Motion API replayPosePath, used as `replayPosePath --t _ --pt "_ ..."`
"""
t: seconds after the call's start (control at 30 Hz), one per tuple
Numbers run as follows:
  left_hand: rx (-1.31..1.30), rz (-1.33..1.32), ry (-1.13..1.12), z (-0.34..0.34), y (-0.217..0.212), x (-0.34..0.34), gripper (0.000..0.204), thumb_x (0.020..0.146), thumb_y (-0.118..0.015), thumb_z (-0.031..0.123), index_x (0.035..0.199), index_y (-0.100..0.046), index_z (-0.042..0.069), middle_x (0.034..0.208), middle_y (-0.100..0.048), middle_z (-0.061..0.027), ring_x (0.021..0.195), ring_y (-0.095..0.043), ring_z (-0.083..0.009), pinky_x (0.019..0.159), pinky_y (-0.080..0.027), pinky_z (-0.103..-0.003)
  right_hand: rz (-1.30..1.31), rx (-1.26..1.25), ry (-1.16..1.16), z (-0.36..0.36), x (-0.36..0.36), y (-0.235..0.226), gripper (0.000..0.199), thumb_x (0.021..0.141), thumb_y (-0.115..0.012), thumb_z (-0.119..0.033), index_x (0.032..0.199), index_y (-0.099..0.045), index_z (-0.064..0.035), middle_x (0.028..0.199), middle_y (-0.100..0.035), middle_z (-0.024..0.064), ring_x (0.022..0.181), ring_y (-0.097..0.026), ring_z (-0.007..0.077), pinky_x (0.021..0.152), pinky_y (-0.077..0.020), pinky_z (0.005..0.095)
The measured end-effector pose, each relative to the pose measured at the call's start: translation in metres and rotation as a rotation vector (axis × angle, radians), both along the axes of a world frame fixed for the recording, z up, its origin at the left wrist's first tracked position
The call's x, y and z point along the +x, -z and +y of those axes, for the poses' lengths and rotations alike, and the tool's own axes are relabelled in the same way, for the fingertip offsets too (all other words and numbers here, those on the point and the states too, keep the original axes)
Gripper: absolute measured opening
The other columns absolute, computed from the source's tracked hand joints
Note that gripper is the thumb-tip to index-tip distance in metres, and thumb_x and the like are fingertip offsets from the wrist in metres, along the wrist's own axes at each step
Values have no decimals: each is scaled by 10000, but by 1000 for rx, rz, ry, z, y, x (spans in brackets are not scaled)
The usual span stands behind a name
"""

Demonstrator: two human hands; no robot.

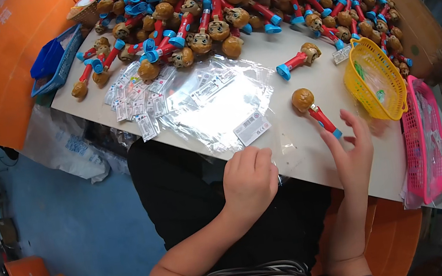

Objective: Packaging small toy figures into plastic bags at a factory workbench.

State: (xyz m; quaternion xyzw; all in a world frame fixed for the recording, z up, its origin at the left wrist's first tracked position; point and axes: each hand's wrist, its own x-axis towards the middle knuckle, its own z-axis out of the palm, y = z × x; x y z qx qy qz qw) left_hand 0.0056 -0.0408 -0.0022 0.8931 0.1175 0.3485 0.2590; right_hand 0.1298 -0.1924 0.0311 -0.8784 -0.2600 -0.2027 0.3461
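Observation:
My left hand [249, 182] is closed at the table's near edge, with a clear plastic bag [252, 127] carrying a white printed label at its fingers. The fingertips are partly hidden, and the bag's clear outline is hard to make out. My right hand [353, 152] is open, fingers spread, beside a toy [319, 114] with a round brown head, red handle and blue end. That toy lies tilted on the table, apart from the palm. Another such toy [295, 62] lies farther back. Flat clear bags [216, 107] and small printed cards [138, 102] spread out left of my hands.
A big heap of the same toys [214, 19] covers the table's far side. To the right stand a yellow basket [375, 80] with plastic pieces and a pink basket [423, 142] with clear bags. A blue basket [58, 59] sits at the far left, by an orange panel [15, 60].

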Motion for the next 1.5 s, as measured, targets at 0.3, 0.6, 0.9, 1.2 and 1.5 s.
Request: replayPosePath --t 0.3,0.6,0.9,1.2,1.5 --pt "-37 112 60 -1 9 14 183 707 -635 -15 871 -573 39 730 -529 -99 674 -543 -283 592 -436 -365 698 493 -275 -46 -34 -14 243 867 -617 -48 1093 -605 40 860 -596 37 691 -531 79 611 -430 201" --pt "-394 144 183 5 -8 20 89 790 -628 13 853 -566 19 705 -600 -104 634 -613 -222 594 -479 -304 431 154 -301 -50 -42 15 250 808 -647 19 1056 -622 21 818 -603 77 698 -564 136 580 -447 252" --pt "-160 30 246 6 -27 25 99 777 -621 20 856 -561 23 745 -600 -102 677 -596 -267 624 -474 -352 -204 19 -345 -32 -46 34 359 708 -714 68 1053 -630 12 833 -610 125 735 -595 249 670 -489 307" --pt "18 -8 232 9 -24 28 151 757 -624 35 875 -530 38 761 -518 -102 702 -533 -287 622 -440 -374 -21 127 -407 -20 -58 47 242 841 -641 14 1077 -602 49 907 -624 58 778 -575 129 714 -479 260" --pt "-61 26 286 -2 -26 26 129 755 -650 22 861 -578 30 783 -551 -109 716 -543 -299 641 -443 -373 175 240 -306 -3 -61 38 303 774 -682 39 1065 -603 29 883 -625 165 752 -620 272 691 -495 310"
